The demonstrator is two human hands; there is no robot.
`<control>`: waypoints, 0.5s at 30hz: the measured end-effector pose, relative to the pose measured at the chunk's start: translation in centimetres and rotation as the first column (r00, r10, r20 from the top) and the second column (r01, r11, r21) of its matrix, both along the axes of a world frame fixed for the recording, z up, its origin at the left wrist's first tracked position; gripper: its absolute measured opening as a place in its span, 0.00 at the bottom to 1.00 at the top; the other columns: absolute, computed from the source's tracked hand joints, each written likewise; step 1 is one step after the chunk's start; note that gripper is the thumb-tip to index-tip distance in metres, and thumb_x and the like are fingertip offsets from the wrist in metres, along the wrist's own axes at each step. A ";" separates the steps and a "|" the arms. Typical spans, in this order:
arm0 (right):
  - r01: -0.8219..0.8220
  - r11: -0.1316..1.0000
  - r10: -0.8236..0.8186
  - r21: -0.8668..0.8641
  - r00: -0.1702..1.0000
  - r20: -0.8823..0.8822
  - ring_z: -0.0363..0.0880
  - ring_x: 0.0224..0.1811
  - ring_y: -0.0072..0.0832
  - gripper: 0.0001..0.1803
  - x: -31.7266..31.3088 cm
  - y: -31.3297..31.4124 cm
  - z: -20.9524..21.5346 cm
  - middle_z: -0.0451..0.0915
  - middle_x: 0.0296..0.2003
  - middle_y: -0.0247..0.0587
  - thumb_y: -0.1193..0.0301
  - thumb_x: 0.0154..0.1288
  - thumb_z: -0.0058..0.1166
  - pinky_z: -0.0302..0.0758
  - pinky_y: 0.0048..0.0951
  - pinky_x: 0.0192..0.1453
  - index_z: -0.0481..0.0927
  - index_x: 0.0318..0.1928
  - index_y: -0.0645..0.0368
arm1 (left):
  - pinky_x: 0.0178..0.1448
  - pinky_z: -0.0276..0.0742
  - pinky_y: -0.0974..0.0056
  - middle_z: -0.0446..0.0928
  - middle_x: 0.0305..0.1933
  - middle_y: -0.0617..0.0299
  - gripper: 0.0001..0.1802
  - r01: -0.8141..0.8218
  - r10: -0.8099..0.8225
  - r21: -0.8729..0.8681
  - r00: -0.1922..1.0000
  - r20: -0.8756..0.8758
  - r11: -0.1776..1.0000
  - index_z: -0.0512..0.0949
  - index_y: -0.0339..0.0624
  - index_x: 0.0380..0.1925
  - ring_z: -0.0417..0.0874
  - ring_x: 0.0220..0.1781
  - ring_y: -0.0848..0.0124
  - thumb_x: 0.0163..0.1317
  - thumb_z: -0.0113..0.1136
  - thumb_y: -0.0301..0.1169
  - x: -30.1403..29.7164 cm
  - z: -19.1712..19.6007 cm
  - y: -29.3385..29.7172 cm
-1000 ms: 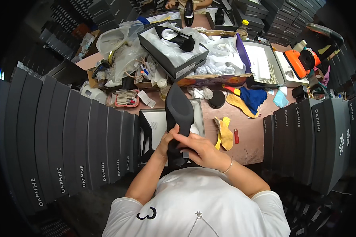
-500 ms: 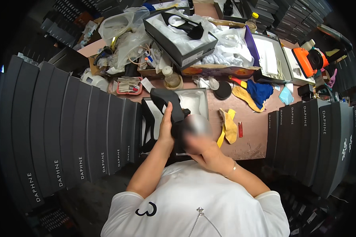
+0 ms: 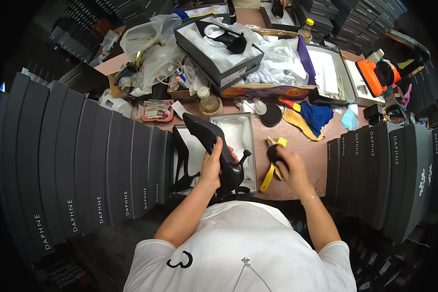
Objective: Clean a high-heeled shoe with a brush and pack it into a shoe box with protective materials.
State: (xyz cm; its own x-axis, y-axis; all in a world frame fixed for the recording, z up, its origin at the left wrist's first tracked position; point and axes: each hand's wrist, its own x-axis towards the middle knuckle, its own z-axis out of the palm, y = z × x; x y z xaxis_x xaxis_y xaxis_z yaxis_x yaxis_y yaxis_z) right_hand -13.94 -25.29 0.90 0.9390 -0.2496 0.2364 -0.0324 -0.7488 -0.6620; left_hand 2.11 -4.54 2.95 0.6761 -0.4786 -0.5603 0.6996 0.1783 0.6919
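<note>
My left hand is wrapped round a black high-heeled shoe, which tilts over the open shoe box with its toe up to the left and its heel sticking out to the right. In the box, a second black heeled shoe lies at the left, beside white paper. Right of the box, my right hand is closed on a dark rounded thing, its kind unclear. That hand is just over a yellow-handled tool and a tan cloth pad, largely hidden.
Stacked dark shoe boxes wall in the table on the left and right. Behind lie a round black tin, a blue cloth, a bottle and a tray of cotton swabs. An open box holds another shoe.
My right hand has left the shoe and moved right, over the yellow-handled tool, with the dark rounded thing. The shoe in my left hand has turned, so its heel now points right.
</note>
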 end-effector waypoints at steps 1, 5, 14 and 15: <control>0.103 0.994 -0.106 -0.038 0.990 -0.091 0.75 0.49 0.50 0.37 0.1 -1.3 0.0 0.79 0.46 0.53 0.73 0.52 0.65 0.71 0.44 0.53 0.67 0.64 0.61 | 0.37 0.80 0.66 0.77 0.25 0.58 0.30 0.002 -0.002 -0.010 1.000 -0.005 1.000 0.75 0.38 0.35 0.81 0.28 0.69 0.62 0.57 0.59 -0.1 0.1 -0.3; 0.072 0.994 -0.068 -0.080 0.996 0.060 0.72 0.57 0.51 0.44 2.7 0.2 3.9 0.74 0.55 0.61 0.66 0.55 0.66 0.69 0.40 0.60 0.60 0.69 0.62 | 0.46 0.75 0.64 0.74 0.42 0.62 0.32 0.102 -0.107 0.106 0.993 0.049 0.989 0.67 0.46 0.56 0.76 0.42 0.72 0.65 0.53 0.59 -0.1 -0.9 -0.2; 0.078 0.363 0.028 0.928 0.995 -0.095 0.75 0.49 0.18 0.38 6.4 6.6 1.0 0.76 0.51 0.40 0.79 0.67 0.52 0.76 0.21 0.45 0.52 0.74 0.54 | 0.58 0.72 0.68 0.76 0.54 0.59 0.34 0.360 -0.342 -0.074 0.922 0.185 0.930 0.48 0.42 0.72 0.77 0.54 0.72 0.73 0.49 0.40 0.4 1.0 0.6; 0.093 0.337 0.050 0.937 0.992 -0.117 0.75 0.49 0.18 0.37 6.2 6.8 0.9 0.76 0.52 0.41 0.79 0.67 0.52 0.76 0.22 0.45 0.52 0.74 0.54 | 0.58 0.72 0.68 0.76 0.54 0.57 0.36 0.313 -0.296 -0.076 0.938 0.180 0.947 0.45 0.42 0.72 0.77 0.54 0.72 0.72 0.50 0.39 -0.4 0.2 1.0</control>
